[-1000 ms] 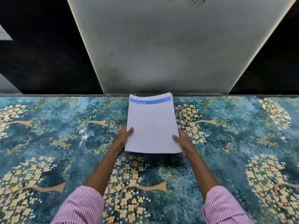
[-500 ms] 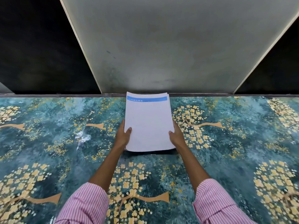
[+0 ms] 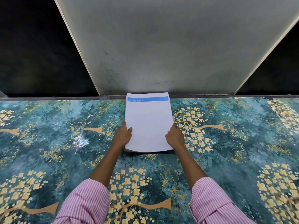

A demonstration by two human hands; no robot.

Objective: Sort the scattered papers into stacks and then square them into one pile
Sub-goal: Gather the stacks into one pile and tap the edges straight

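The pile of papers (image 3: pixel 148 125) lies on the patterned desk (image 3: pixel 226 159), its far edge reaching the desk's back rim, below the pale grey panel (image 3: pixel 161 46). The top sheet carries a blue header band (image 3: pixel 148 99) along its far edge. No loose sheets show anywhere else on the desk, so the sorting looks done and this seems to be the final squaring.

The left hand (image 3: pixel 122 136) clasps the pile's left edge near its front corner, thumb on top and fingers tucked under or against the side. The right hand (image 3: pixel 175 136) clasps the right edge opposite, in the same way. Both are closed on the pile, not released.

The risks come from the grip itself. The near edge of the pile bows and seems to sit slightly off the desk, with a shadow beneath; squeezing inward from both sides could buckle the sheets rather than align them. The far corners show a few edges fanned out of line, so pressing only near the front may leave the far end uneven. The desk looks glossy, so the pile could slide towards the back rim and past it if pushed forward.
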